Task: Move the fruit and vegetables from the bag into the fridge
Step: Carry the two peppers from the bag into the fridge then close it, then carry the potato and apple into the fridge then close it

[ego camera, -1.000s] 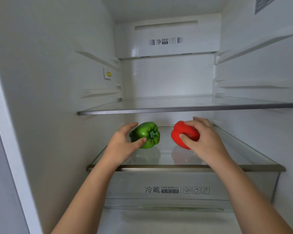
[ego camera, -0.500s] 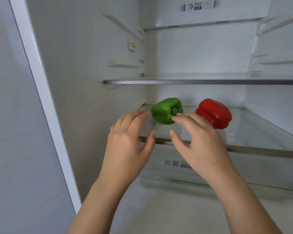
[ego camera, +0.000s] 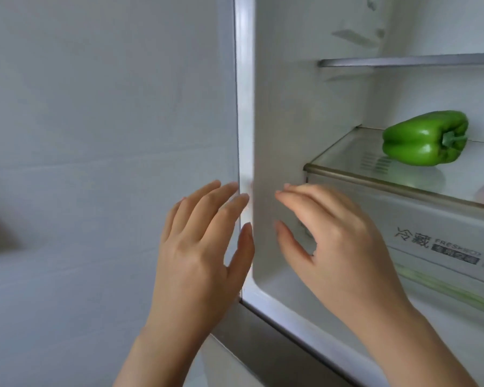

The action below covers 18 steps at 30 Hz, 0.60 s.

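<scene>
Pepper (ego camera: 425, 138) (green) on shelf (ego camera: 375, 177); hands (ego camera: 199, 247) (ego camera: 344, 247) apart, empty.

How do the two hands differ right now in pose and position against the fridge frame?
The left hand is flatter, fingers nearly straight and pointing up; the right hand is cupped, fingers curled toward the left. The left hand lies mostly in front of the wall outside the fridge frame, fingertips over it; the right hand is in front of the fridge opening, below the glass shelf bearing the green pepper. Both are empty, backs to the camera.
</scene>
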Each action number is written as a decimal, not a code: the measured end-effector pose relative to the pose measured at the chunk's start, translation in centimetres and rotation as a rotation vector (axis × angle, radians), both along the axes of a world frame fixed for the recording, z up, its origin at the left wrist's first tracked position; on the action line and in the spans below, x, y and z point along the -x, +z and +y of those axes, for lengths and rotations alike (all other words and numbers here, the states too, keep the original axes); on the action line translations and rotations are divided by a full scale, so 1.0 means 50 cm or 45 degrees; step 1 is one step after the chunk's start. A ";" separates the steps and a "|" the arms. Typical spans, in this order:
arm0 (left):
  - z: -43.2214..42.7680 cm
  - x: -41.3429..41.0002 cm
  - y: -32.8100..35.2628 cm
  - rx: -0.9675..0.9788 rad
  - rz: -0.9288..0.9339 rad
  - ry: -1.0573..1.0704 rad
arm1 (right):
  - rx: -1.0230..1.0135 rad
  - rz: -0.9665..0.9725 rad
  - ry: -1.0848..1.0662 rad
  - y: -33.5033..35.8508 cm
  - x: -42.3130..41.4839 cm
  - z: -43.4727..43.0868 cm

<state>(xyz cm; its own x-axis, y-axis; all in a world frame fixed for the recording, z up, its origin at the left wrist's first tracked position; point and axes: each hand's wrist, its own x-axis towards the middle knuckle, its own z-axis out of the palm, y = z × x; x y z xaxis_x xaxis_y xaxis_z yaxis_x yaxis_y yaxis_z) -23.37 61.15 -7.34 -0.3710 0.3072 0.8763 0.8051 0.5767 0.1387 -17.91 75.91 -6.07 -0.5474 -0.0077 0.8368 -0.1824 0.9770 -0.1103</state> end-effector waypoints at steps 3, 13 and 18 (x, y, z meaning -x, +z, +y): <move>-0.058 -0.001 -0.005 -0.008 -0.013 0.107 | -0.021 0.027 0.064 0.007 0.001 -0.051; -0.343 -0.004 -0.020 0.024 -0.041 0.395 | -0.039 0.028 0.324 -0.003 0.076 -0.328; -0.523 -0.028 -0.041 0.003 -0.086 0.613 | -0.068 0.001 0.536 -0.017 0.111 -0.514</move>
<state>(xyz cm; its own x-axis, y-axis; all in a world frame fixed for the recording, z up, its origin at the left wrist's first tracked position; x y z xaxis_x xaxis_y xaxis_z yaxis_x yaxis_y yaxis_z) -21.97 35.02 -9.38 -0.5276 0.0884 0.8449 0.4361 0.8817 0.1801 -23.45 50.23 -6.90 -0.4863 -0.2742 0.8296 -0.5670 0.8215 -0.0608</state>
